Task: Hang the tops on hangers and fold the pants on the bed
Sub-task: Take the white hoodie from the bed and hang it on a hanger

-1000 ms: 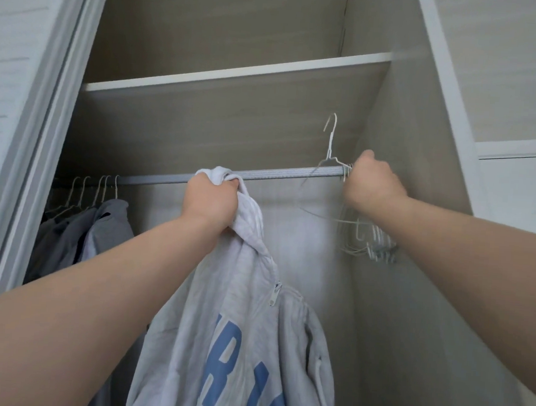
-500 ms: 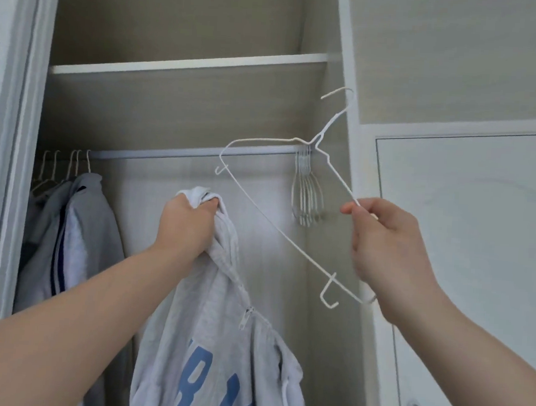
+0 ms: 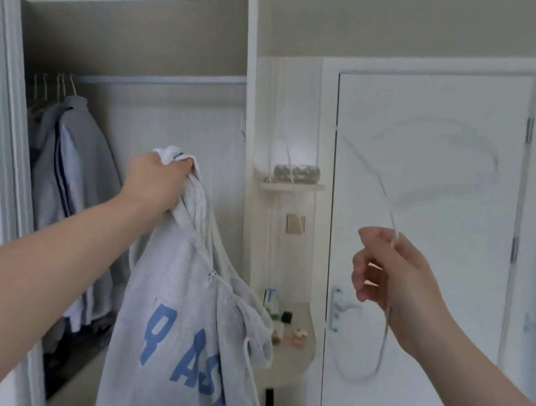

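One left hand (image 3: 157,182) has its fingers curled tight round the top of one light grey zip hoodie with blue letters (image 3: 182,323), which hangs in front of the open wardrobe. One right hand (image 3: 395,275) pinches a single thin white wire hanger (image 3: 385,331), motion-blurred, before the white door (image 3: 434,214). On the wardrobe rail (image 3: 161,80), about five hooks carry hung grey garments (image 3: 76,157) at far left.

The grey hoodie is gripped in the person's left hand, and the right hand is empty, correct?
Not quite. In the head view the left hand grips the grey hoodie, but the right hand is not empty: it holds a white wire hanger.
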